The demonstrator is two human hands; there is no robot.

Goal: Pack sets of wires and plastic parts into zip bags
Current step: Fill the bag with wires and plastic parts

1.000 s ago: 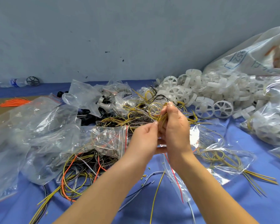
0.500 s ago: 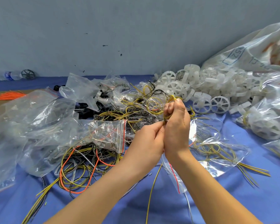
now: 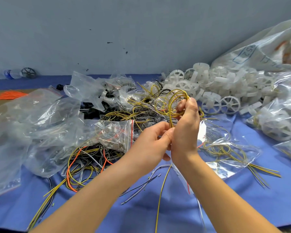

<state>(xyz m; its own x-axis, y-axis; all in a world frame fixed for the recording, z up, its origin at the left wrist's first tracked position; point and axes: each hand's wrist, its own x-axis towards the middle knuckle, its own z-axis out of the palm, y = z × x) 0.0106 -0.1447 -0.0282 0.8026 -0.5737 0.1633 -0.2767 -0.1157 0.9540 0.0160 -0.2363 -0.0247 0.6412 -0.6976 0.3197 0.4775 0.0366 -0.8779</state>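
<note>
Two hands: both are gripping one coil, raised over the blue cloth-covered table point(image 3: 242, 207).
Right hand point(image 3: 186, 130): is curling its fingers and thumb round the top of the looped bundle of thin yellow wires point(image 3: 172, 105).
Left hand point(image 3: 151, 142): is pinching the bundle's stem just under the loop, and is touching the right hand.
Bundle axis: the stem is running near upright between the hands, the loop is standing above them, and one loose yellow tail point(image 3: 161, 190) is hanging toward the viewer.
Likely destination: a clear plastic zip bag point(image 3: 235, 158) already holding yellow wires is lying on the cloth just right of and below the grip; the right hand is sitting nearer to it.
Hidden: the right wrist and forearm are covering the bag's mouth, so open or sealed cannot be told; the wire count is too fine to read.
Beyond: a heap of white spoked plastic wheels point(image 3: 225, 91) is lying well apart, at the far right.
</note>
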